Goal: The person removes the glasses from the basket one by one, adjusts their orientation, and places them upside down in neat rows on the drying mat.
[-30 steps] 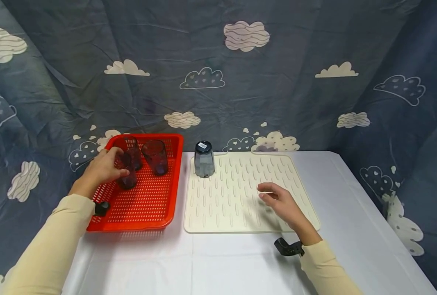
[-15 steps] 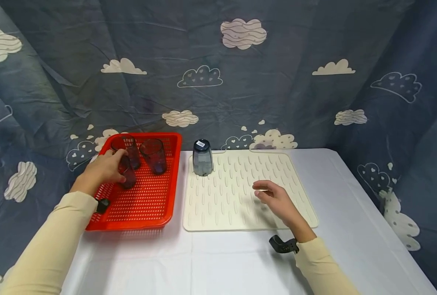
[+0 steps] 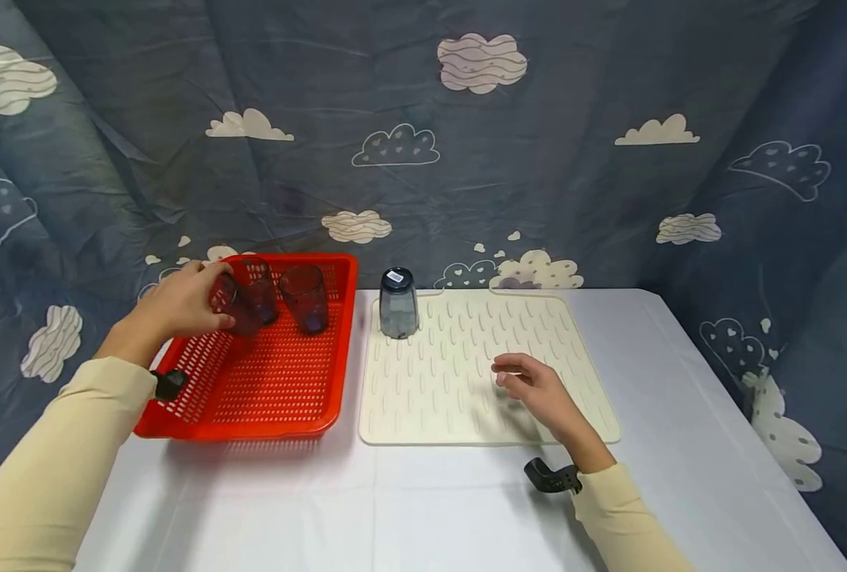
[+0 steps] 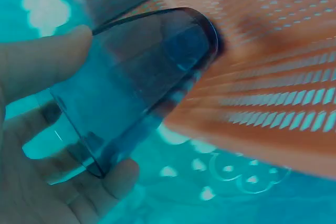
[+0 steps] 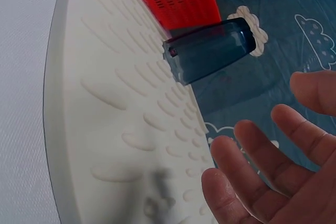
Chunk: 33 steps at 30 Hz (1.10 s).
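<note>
My left hand [image 3: 180,302] grips a dark see-through glass [image 4: 142,72] near its rim, over the left side of the red basket [image 3: 280,425]. In the left wrist view the thumb and fingers lie round the rim, and the base points toward the basket. Two more such glasses stand in the basket, one [image 3: 262,298] beside the held glass and another [image 3: 306,300] to its right. A further glass [image 3: 398,306] stands upside down on the cream ribbed mat [image 3: 459,397]. Above the mat's right part hovers my right hand [image 3: 541,393], fingers loosely bent, holding nothing.
A white cloth-covered table [image 3: 438,508] carries the basket and mat side by side. Behind it hangs a dark blue curtain [image 3: 538,175] with cloud prints. The basket's raised rim borders the glasses.
My left hand has moved left and slightly up with the glass, and the basket's near-left corner has come into fuller view. My right hand stays over the mat.
</note>
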{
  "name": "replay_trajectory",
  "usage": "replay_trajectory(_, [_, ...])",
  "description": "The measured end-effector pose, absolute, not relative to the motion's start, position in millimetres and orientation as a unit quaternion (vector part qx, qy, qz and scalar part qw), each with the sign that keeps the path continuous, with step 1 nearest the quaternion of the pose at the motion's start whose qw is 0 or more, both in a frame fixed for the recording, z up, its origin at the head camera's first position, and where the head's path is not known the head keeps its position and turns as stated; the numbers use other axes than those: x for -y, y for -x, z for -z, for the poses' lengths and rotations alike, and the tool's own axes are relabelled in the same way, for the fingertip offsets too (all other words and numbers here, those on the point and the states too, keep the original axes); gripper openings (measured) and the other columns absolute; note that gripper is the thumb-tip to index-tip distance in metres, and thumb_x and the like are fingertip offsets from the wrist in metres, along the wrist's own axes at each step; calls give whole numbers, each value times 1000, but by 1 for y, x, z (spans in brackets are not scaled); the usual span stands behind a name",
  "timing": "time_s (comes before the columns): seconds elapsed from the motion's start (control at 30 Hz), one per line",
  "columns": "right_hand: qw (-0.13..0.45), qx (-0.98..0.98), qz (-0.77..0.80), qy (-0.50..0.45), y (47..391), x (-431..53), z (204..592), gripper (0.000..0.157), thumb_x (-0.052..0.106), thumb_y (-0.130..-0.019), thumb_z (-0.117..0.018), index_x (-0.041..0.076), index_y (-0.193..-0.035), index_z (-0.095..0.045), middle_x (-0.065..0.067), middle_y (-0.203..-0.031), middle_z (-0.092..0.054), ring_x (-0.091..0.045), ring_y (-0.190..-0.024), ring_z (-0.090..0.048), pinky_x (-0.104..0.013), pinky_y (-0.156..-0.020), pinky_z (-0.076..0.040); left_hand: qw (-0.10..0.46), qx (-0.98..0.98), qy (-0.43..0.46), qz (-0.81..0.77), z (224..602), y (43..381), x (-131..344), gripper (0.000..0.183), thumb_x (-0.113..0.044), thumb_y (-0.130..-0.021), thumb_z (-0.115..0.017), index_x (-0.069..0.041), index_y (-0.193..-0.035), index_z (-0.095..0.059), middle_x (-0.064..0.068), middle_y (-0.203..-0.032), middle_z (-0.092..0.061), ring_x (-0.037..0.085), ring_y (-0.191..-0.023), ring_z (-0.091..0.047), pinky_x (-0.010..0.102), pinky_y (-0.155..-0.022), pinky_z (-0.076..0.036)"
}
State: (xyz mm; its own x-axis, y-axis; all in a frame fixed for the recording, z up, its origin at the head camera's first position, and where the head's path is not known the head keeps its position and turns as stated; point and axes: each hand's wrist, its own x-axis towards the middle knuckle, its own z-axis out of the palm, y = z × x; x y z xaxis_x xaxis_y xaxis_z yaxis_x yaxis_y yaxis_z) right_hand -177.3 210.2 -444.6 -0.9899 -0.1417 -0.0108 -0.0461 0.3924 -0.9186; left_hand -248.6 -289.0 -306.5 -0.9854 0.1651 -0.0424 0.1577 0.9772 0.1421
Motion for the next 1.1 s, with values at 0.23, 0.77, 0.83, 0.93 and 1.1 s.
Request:
replay_trajectory(0.23, [51, -835, 544, 65, 179, -211, 444, 39, 16, -101, -56, -1, -135, -53, -22, -133, -61, -30, -114, -64, -44, -94, -56, -14, -990, -97, -98, 277, 238, 272, 79, -34, -83, -74, -11, -149, -36, 31, -138, -41, 53, -114, -50, 72, -90, -43])
replay_trajectory(0.77, [38, -846, 529, 58, 177, -224, 435, 35, 15, -102, -52, 3, -135, -53, -21, -134, -61, -17, -107, -63, -37, -94, -56, -130, -950, -125, -254, 271, 214, 236, 75, -27, -82, -79, -18, -146, -41, 22, -139, -46, 42, -117, -49, 70, -100, -35])
replay_trajectory(0.83, [37, -847, 526, 59, 177, -225, 434, 35, 17, -103, -53, 3, -135, -53, -21, -134, -61, -15, -106, -63, -38, -94, -55, -144, -943, -123, -275, 273, 212, 230, 75, -26, -82, -79, -19, -146, -42, 20, -138, -48, 41, -115, -50, 68, -99, -39])
replay_trajectory(0.93, [38, -847, 526, 62, 177, -226, 433, 37, 18, -103, -52, 2, -136, -52, -21, -134, -60, -11, -104, -62, -39, -95, -55, -160, -929, -115, -313, 278, 210, 223, 74, -24, -82, -79, -20, -146, -42, 18, -138, -49, 39, -115, -50, 65, -102, -39])
replay_trajectory(1.1, [33, -848, 524, 64, 178, -227, 430, 37, 18, -103, -52, 2, -136, -52, -21, -134, -60, -12, -105, -63, -42, -96, -55, -165, -889, -109, -413, 294, 209, 207, 74, -22, -85, -77, -19, -149, -39, 18, -134, -52, 33, -107, -58, 29, -91, -54])
